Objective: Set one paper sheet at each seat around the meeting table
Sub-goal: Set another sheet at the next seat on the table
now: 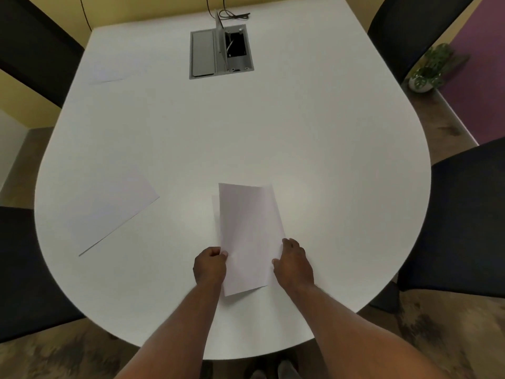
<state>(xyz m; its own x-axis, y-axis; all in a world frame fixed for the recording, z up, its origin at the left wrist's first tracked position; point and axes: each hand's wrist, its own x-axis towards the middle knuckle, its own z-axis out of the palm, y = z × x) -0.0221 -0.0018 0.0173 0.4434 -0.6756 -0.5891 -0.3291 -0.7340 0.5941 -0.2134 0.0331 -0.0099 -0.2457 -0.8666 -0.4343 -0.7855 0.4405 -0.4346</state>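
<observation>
Paper sheets [250, 239] sit at the near end of the white worktop [300, 149], pinched on both long edges. Left hand [210, 266] curls its grip around the left edge, thumb on top; right hand [293, 265] closes on the right edge, knuckles up. Both forearms reach in from below. A second sheet's edge peeks out beneath. One placed sheet [114, 212] lies flat near the left chair [24, 269], another [109, 72] lies far left.

Left hand [210, 265]: grips sheets [250, 239] at left edge | right hand [293, 262]: on right edge | table [300, 149]: two sheets lie at left [114, 212], [105, 75]
</observation>
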